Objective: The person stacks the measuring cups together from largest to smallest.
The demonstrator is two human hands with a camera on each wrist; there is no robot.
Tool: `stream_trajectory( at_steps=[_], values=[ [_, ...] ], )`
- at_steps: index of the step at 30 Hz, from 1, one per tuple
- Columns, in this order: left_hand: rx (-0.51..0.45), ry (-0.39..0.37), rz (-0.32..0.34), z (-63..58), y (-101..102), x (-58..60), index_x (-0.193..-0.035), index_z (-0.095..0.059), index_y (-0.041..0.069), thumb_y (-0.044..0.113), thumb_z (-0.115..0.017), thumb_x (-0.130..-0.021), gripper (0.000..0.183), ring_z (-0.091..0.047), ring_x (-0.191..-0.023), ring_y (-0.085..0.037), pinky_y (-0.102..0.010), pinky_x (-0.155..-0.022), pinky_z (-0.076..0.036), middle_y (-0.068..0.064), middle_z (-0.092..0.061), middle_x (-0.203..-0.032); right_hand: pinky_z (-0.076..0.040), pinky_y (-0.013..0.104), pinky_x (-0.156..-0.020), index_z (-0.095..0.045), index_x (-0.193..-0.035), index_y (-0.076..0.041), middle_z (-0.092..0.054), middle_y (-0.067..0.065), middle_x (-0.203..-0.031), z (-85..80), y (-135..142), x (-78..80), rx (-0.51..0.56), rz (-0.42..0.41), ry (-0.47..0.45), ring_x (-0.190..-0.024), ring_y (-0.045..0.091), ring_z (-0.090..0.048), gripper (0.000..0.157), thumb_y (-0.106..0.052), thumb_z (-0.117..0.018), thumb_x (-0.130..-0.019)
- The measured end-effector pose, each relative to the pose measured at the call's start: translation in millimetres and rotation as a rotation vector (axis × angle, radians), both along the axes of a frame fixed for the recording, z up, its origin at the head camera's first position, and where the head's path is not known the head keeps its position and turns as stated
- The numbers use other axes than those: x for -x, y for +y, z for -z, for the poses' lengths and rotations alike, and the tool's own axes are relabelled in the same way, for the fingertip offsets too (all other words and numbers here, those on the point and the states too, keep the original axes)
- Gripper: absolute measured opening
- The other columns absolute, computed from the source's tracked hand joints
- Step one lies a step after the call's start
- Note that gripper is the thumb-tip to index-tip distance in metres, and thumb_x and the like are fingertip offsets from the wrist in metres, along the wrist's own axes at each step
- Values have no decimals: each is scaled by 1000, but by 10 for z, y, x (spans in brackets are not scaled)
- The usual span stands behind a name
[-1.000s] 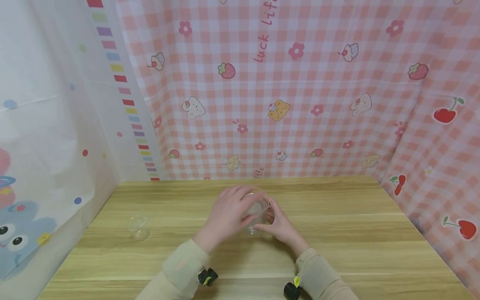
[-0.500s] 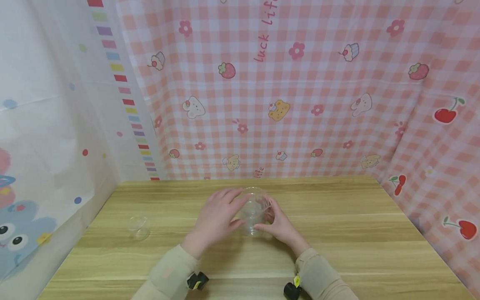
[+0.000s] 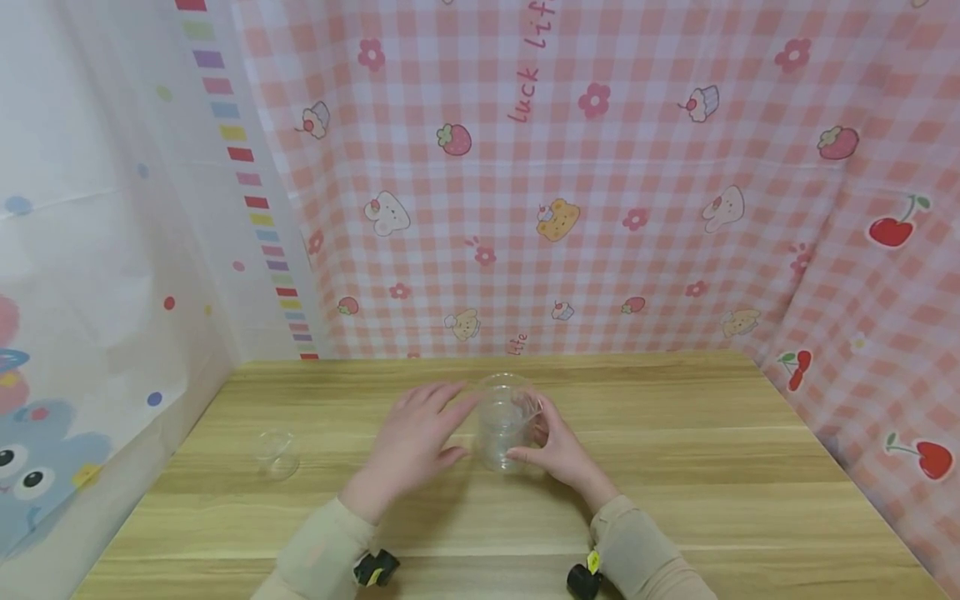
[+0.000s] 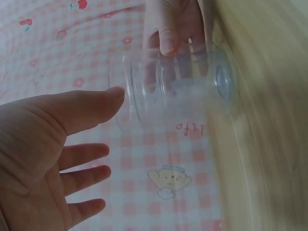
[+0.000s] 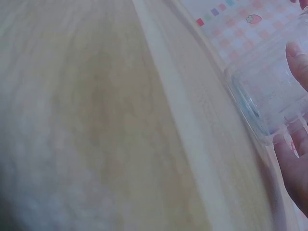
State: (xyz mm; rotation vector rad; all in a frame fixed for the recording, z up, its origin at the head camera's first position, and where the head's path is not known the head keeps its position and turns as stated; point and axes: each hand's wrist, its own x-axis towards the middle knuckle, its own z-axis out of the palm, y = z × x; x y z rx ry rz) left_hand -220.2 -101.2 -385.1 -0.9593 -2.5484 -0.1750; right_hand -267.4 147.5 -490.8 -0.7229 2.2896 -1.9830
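Observation:
A clear plastic cup (image 3: 501, 425) stands upright on the wooden table, mouth up, with several ring lines near its top. My right hand (image 3: 562, 454) grips its right side, thumb across the near wall and fingers round the back. In the left wrist view the cup (image 4: 185, 103) looks see-through, and the right hand's fingers (image 4: 168, 41) show around it. To the left of the cup is my left hand (image 3: 411, 442), fingers spread and relaxed, holding nothing. The right wrist view catches the cup's base (image 5: 255, 106) at its right edge.
Another small clear plastic piece (image 3: 278, 456), with a round rim, lies at the left of the wooden table (image 3: 675, 492). A pink checked cloth (image 3: 637, 258) hangs behind the table, and a white patterned cloth (image 3: 112, 250) hangs at the left.
My left hand has drawn back from over the cup toward the left and now sits apart from it. The right hand and the cup stay in place.

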Motion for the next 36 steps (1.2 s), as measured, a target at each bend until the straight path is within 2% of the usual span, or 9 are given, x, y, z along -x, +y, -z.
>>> stream_trajectory(
  at_steps=[7,21,28,36],
  values=[
    [7,-30,-30,47,-118,-12,-138,-56,10,35,-85,-76,73,-50,-127,-36,-54,-107,-37,-17,-54,-140,-30,49,-113,-29,-150,-8,-37,18,-152,10,17,2,-6,7,2,-139,38,-37,92,0,-83,-77],
    [-15,-58,-120,183,-450,-8,-135,-59,8,27,-88,-74,70,-53,-121,-39,-58,-103,-40,-20,-56,-135,-31,50,-113,-28,-152,-8,-37,18,-153,-19,-5,-10,-38,38,-29,-138,40,-37,93,3,-82,-77],
    [-17,-102,-180,203,-616,-18,-136,-58,7,29,-87,-74,72,-53,-122,-42,-60,-104,-38,-23,-56,-135,-31,51,-112,-27,-151,0,-36,24,-152,-290,-30,-185,-41,24,-30,-137,43,-37,91,4,-81,-78],
    [-29,-103,-217,193,-789,6,-134,-59,5,29,-88,-74,71,-55,-118,-45,-62,-99,-41,-24,-57,-132,-30,49,-113,-26,-152,-3,-36,22,-153,-267,-33,-171,-46,29,-43,-139,41,-36,92,5,-80,-78]
  ],
)
